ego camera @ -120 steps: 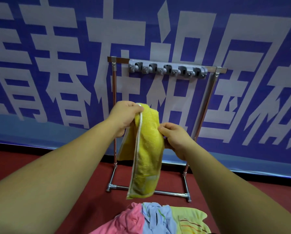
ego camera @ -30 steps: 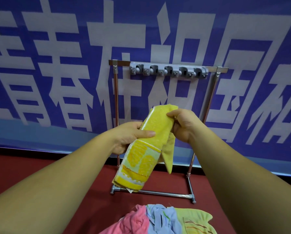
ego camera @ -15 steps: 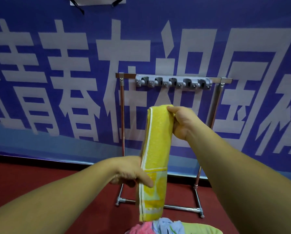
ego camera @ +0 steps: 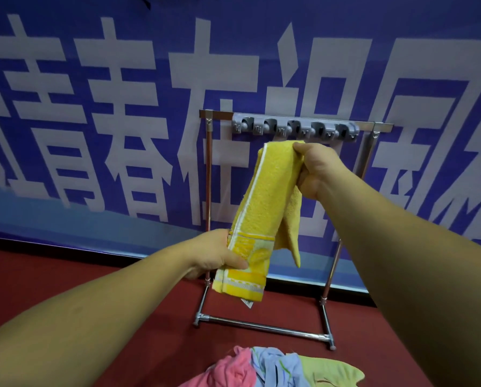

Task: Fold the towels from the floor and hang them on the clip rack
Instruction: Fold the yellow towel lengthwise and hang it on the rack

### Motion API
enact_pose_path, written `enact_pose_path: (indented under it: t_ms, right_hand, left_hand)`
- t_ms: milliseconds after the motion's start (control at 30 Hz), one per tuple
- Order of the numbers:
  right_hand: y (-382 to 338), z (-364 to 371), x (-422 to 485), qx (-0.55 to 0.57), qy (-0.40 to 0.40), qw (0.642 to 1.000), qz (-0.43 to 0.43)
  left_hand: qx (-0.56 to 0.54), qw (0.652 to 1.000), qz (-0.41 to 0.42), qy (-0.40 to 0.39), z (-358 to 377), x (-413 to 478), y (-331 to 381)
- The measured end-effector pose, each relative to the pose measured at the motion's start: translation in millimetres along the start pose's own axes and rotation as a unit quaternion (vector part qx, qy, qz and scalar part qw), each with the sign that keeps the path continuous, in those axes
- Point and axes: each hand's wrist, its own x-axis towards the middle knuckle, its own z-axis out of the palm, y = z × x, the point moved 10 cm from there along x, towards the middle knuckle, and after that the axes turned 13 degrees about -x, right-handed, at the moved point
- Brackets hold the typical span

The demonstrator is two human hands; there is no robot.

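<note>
A yellow towel, folded into a long narrow strip, hangs slanted in the air between my hands. My right hand grips its top end just below the grey clip bar of the metal rack. My left hand pinches the patterned lower part of the strip. A loose flap of the towel dangles behind the strip on its right side. The clips on the bar hold nothing.
A pile of pink, blue and light green towels lies on the red floor at the bottom edge. The rack's base bar runs just behind the pile. A blue banner with large white characters covers the wall behind.
My right hand has lifted the towel's top end closer to the clip bar. My left hand stays low on the strip and has pulled it leftwards, so it hangs slanted.
</note>
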Motion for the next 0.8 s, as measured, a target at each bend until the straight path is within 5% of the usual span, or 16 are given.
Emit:
enact_pose_path:
  t_ms: [167, 300, 367, 533, 633, 800]
  right_hand:
    - [-4, -1, -2, 0.006, -0.007, 1.000, 0.002]
    - [2, 4, -6, -0.025, -0.022, 0.999, 0.012]
    - [4, 8, -6, -0.055, -0.051, 0.997, 0.020]
    - [7, 28, -7, -0.196, -0.166, 0.965, 0.043]
    - [-4, 43, 1, -0.227, -0.201, 0.953, 0.024]
    - [-33, 63, 30, -0.256, -0.213, 0.942, -0.039]
  left_hand:
    - [-0.010, 1.000, 0.015, -0.001, -2, 1, 1]
    - [0.009, 0.985, -0.100, -0.137, 14, -9, -31]
    - [0.008, 0.987, -0.125, -0.102, -7, -11, -20]
    - [-0.112, 0.971, 0.122, 0.172, -90, -6, 108]
    - [-0.104, 0.963, 0.190, 0.162, -90, 7, 162]
    - [-0.092, 0.982, 0.149, 0.074, -76, 51, 190]
